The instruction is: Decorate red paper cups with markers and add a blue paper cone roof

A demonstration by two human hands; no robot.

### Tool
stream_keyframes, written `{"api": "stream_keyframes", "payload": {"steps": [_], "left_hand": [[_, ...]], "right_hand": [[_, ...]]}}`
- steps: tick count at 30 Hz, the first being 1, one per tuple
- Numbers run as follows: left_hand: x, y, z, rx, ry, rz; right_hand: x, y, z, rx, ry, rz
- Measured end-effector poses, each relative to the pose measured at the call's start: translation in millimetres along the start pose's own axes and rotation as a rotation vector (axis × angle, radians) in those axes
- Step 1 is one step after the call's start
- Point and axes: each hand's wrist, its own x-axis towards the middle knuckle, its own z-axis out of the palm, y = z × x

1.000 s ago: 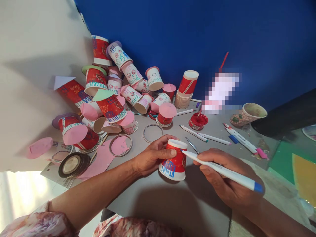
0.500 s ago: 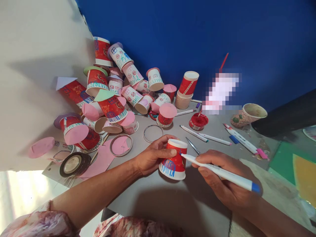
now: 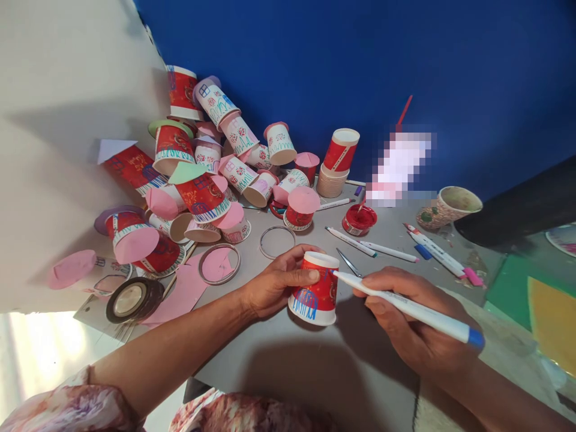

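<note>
A red and white paper cup (image 3: 321, 295), turned upside down, is gripped near its upper end by my left hand (image 3: 283, 280), thumb across the front. Blue strokes and an arched blue shape mark its lower side. My right hand (image 3: 416, 318) is closed around a white marker (image 3: 409, 304) with a blue end. The marker's tip points at the cup's upper right side, at or very close to the surface, beside small blue marks. Just beyond the right fingers lies a pair of scissors (image 3: 348, 262), partly hidden.
Many decorated cups with paper tops (image 3: 202, 195) are heaped at the left. Behind are a stack of cups (image 3: 333, 180) and a red paint pot (image 3: 359, 220). Several markers (image 3: 438, 255) and a patterned cup (image 3: 443, 210) lie right. Tape rings (image 3: 220, 264) and black tape (image 3: 135, 300) sit left.
The marker tip has shifted slightly right and up along the cup, and the right hand has moved a little right. The left hand still holds the cup. The whole view has shifted slightly left.
</note>
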Motion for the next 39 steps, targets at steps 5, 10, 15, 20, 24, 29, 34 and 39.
{"api": "stream_keyframes", "payload": {"steps": [5,10,15,20,24,29,34,39], "left_hand": [[0.1,0.6,2.0,0.012,-0.014,0.002],[-0.6,0.9,1.5,0.011,-0.006,-0.001],[0.1,0.5,0.3,0.013,-0.006,-0.011],[-0.4,1.1,0.3,0.005,-0.009,-0.013],[-1.4,1.7,0.4,-0.001,0.0,-0.01],[-1.2,2.1,-1.1,-0.014,-0.014,-0.012],[-1.2,2.5,-1.7,-0.014,-0.025,-0.017],[-1.9,2.6,-0.8,-0.019,-0.029,-0.019]], "right_hand": [[0.8,0.6,1.5,-0.023,0.005,0.0],[-0.5,0.8,2.2,-0.009,0.004,0.018],[1.0,0.0,1.7,-0.008,0.019,0.022],[1.5,-0.3,1.6,-0.022,0.038,0.012],[0.6,0.8,0.7,-0.023,0.036,0.019],[1.3,1.8,-0.4,-0.038,0.042,0.002],[1.9,1.9,-0.5,-0.039,0.051,0.006],[1.8,1.8,-0.3,-0.015,0.042,0.019]]}}
